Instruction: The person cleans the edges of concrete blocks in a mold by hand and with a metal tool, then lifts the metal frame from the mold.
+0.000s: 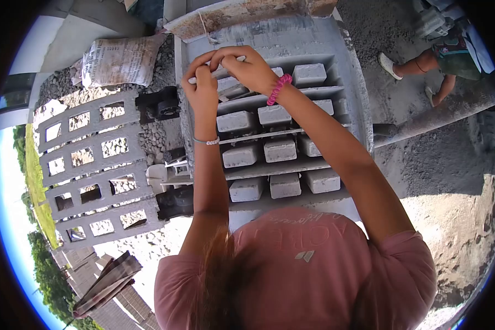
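Note:
Both my hands are closed together above the far left part of a concrete block mould [344, 110]. My left hand [204, 91] curls around a pale rod [192, 80], whose rounded end shows beside the fingers. My right hand [243, 66] reaches across from the right, with fingers wrapped close to the left ones; a pale end also shows by its thumb. Most of whatever lies inside the grip is hidden. Beneath my arms, rows of grey mould cores [285, 185] stand between metal divider plates [269, 135]. Part of the far row is covered by my right hand.
Left of the mould stand rows of grey hollow concrete blocks [88, 148]. A printed sack [121, 61] lies on gravel beyond them. A rusty metal plate [247, 16] crosses the far side. At right are another person's legs [423, 61] and a thick pipe [440, 118].

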Motion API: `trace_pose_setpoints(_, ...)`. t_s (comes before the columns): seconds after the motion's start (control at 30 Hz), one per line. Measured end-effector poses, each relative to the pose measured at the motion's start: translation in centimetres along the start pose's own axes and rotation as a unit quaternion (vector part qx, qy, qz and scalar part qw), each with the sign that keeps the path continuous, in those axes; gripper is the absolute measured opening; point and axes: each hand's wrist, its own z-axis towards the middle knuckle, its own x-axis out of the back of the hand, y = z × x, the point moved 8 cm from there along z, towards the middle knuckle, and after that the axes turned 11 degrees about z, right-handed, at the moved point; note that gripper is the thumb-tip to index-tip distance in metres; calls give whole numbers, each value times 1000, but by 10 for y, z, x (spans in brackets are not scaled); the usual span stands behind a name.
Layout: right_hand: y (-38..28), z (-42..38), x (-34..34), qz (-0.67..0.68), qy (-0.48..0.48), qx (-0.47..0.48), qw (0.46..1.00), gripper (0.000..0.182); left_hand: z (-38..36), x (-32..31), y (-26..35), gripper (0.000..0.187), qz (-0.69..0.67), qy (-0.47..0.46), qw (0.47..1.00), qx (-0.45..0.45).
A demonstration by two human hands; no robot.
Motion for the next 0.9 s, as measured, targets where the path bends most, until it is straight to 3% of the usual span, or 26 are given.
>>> trace_pose_setpoints(0.07,-18,-7,-13,-20,2,32,999,17,-4,7,12,21,35,10,999,-17)
trace_pose_setpoints(0.1,3,-12,-10,-17,32,24,999,16,-3,9,15,21,48,14,998,-31)
trace_pose_setpoints(0.13,35,-18,-7,-16,58,20,998,16,-3,14,-12,22,-3,13,1000,23)
trace_pose_setpoints(0.17,51,-18,-4,-18,85,20,996,15,-4,26,-27,22,22,34,999,1)
trace_pose_setpoints(0.23,44,-8,-23,-27,72,26,997,14,10,39,-38,23,68,60,995,-51)
trace_pose_setpoints(0.3,45,-2,-30,-37,75,9,996,13,10,48,-35,26,32,77,996,-16)
trace_pose_setpoints(0.37,8,7,-34,-4,89,92,992,12,15,49,-1,26,50,66,996,-21)
trace_pose_setpoints(0.4,-7,12,-36,16,91,50,994,12,12,45,31,28,108,92,989,-49)
trace_pose_setpoints(0.47,-64,16,-38,11,123,95,988,9,14,45,80,28,184,128,972,-75)
trace_pose_setpoints(0.53,-115,13,-48,-32,163,203,965,9,17,64,106,26,216,152,962,-72)
trace_pose_setpoints(0.6,-156,2,-58,8,121,172,978,11,-10,89,112,26,213,172,958,-86)
trace_pose_setpoints(0.7,-192,-10,-91,-77,60,173,980,23,-57,103,112,26,202,195,952,-119)
trace_pose_setpoints(0.73,-204,-10,-95,-34,22,152,988,26,-66,102,112,27,201,194,952,-123)
trace_pose_setpoints(0.77,-200,-17,-98,125,-35,48,990,29,-72,98,111,27,199,194,952,-126)
trace_pose_setpoints(0.8,-205,-27,-91,182,-49,15,982,30,-78,95,113,27,200,192,952,-132)
trace_pose_setpoints(0.9,-211,-42,-81,212,-25,2,977,32,-93,82,116,27,198,183,953,-138)
